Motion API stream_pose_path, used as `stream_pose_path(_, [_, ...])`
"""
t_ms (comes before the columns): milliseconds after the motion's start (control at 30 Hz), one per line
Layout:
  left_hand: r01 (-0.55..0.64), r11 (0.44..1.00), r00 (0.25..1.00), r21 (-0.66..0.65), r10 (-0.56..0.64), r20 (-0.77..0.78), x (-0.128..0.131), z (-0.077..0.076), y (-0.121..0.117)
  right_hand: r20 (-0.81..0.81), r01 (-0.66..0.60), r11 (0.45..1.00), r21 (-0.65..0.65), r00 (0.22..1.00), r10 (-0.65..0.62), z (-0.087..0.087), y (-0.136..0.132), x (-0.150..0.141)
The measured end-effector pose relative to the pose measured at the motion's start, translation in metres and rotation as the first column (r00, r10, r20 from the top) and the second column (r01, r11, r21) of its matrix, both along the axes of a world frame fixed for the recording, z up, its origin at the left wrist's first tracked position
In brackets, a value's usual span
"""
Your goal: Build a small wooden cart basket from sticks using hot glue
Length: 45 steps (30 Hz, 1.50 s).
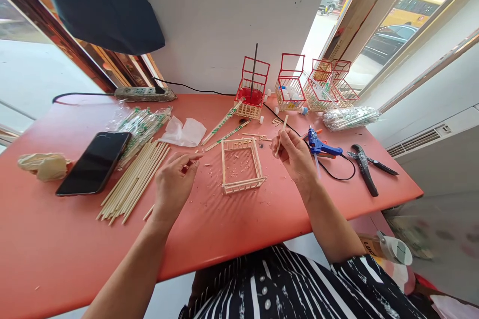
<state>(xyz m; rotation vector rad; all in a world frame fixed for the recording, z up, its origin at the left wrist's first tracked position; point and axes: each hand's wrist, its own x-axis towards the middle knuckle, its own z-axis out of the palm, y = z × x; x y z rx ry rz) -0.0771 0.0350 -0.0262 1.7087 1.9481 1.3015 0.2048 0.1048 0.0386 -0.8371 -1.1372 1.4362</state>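
My right hand (294,154) is raised over the table and pinches a short wooden stick (282,132), which stands nearly upright between thumb and fingers. To the left, my left hand (175,182) is closed with thumb and forefinger together; whatever is at its fingertips is too small to make out. Between the hands lies a rectangular frame (243,187) built of thin wooden sticks, with slatted low sides. Neither hand touches it. Small wood scraps (239,164) are scattered inside and around the frame. Beside my left hand is a pile of long wooden sticks (136,179).
On the right lie a blue glue gun (324,147) and black-handled pliers (362,167). Red-and-wood stick baskets (290,87) stand along the back. A phone (95,162), wrapped chopsticks (144,124) and a white plastic piece (183,132) are left. A power strip (140,93) sits behind.
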Motion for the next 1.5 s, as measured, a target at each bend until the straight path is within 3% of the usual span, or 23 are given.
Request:
stream_pose_path(500, [-0.013,0.999,0.998,0.044,0.011,0.055,0.002,-0.001,-0.002,-0.096,0.068,0.997,0.037,0.993,-0.064,-0.001,0.000,0.001])
stream_pose_path(600, [-0.006,0.999,0.988,0.046,-0.001,0.152,0.006,0.005,-0.006,-0.102,0.099,0.993,0.061,0.990,-0.092,-0.001,0.001,0.001])
stream_pose_path(767, [-0.024,0.999,0.967,0.043,0.012,0.256,0.018,0.029,-0.030,-0.071,0.128,0.989,0.075,0.990,-0.123,-0.001,0.001,0.001])
stream_pose_path(867, [0.057,0.995,0.983,0.082,-0.070,0.167,0.030,0.038,-0.050,-0.079,0.127,0.989,0.074,0.990,-0.121,-0.001,-0.001,-0.001])
stream_pose_path(967, [0.069,0.982,0.998,0.177,-0.070,-0.003,0.044,0.038,-0.066,-0.114,0.115,0.991,0.072,0.988,-0.106,-0.001,-0.003,-0.003])
stream_pose_path(1067, [0.187,0.896,0.950,0.403,-0.061,-0.305,0.063,0.036,-0.073,-0.124,0.105,0.991,0.085,0.988,-0.094,-0.001,-0.004,-0.004])
stream_pose_path(1200, [0.329,0.842,0.878,0.427,-0.105,-0.468,0.091,0.038,-0.070,-0.083,0.110,0.990,0.085,0.991,-0.103,0.000,-0.004,-0.004])
stream_pose_path(1333, [0.387,0.831,0.863,0.400,-0.172,-0.476,0.100,0.044,-0.060,-0.031,0.117,0.989,0.088,0.993,-0.115,0.001,-0.003,-0.002])
stream_pose_path(1433, [0.312,0.859,0.921,0.406,-0.169,-0.351,0.089,0.049,-0.057,-0.005,0.077,0.991,0.107,0.997,-0.077,0.004,-0.004,-0.001])
stream_pose_path(1500, [0.196,0.898,0.961,0.395,-0.096,-0.258,0.080,0.049,-0.060,0.004,0.076,0.990,0.117,0.997,-0.077,0.007,-0.007,-0.001])
